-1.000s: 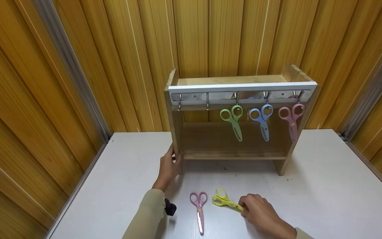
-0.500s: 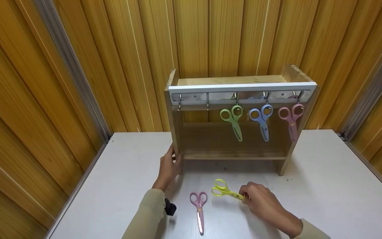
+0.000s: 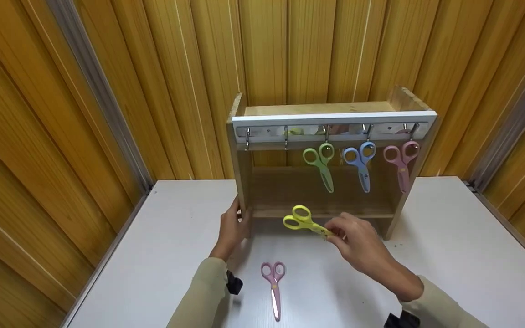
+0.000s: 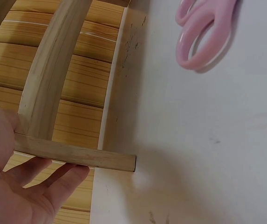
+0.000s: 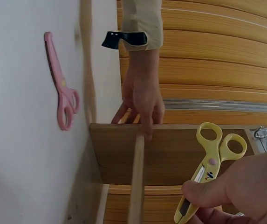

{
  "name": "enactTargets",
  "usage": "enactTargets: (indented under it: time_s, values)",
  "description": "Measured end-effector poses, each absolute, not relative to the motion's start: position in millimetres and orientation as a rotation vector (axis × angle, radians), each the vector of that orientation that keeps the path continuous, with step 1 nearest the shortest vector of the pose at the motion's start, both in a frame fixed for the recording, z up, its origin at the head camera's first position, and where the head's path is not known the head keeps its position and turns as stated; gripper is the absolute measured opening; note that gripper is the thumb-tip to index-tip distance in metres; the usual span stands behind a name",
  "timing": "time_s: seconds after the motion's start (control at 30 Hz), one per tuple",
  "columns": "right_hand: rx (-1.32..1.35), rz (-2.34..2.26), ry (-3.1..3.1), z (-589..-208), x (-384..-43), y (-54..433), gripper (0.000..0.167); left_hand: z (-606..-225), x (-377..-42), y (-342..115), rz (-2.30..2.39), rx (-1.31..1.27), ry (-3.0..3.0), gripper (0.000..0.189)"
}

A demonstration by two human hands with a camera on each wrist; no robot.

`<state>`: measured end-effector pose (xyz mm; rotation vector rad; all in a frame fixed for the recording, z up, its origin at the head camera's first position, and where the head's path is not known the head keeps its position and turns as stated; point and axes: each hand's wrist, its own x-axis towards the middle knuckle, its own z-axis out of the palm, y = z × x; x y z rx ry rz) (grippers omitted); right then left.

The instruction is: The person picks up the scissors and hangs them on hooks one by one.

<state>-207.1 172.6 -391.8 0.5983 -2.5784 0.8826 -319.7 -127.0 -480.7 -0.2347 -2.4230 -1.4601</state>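
Note:
My right hand [image 3: 358, 243] pinches yellow scissors [image 3: 306, 221] by the blades, handle loops pointing left, raised in front of the shelf's lower board. In the right wrist view the thumb lies across the scissors' blades [image 5: 201, 175]. My left hand [image 3: 233, 228] grips the lower left side panel of the wooden shelf [image 3: 321, 214]; the left wrist view has its fingers [image 4: 68, 184] beneath the panel and the thumb on the other side. Pink scissors [image 3: 275, 287] lie on the white table between the arms.
A metal hook rail [image 3: 262, 132] runs along the shelf's top front. Green scissors [image 3: 321, 166], blue scissors [image 3: 360, 166] and another pink pair [image 3: 401, 166] hang from its right-hand hooks. Two hooks at left, one of them a bare hook [image 3: 285, 139], carry nothing. Wood-patterned walls [image 3: 198, 68] enclose the table.
My right hand has lifted the yellow scissors off the table and carried them up toward the shelf. My left hand stays on the side panel.

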Motion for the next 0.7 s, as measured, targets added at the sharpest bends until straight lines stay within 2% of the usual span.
enactTargets:
  time_s: [0.33, 0.7]
  values:
    - [0.589, 1.083, -2.422, -364.7, -220.0, 153.3, 0.018, -478.2, -318.3, -126.0, -1.488, -0.203, -2.436, 0.058]
    - [0.535, 1.193, -2.356, -351.9, -234.8, 135.8, 0.014, -479.5, -318.2, -125.8, -1.49, -0.189, -2.443, 0.058]
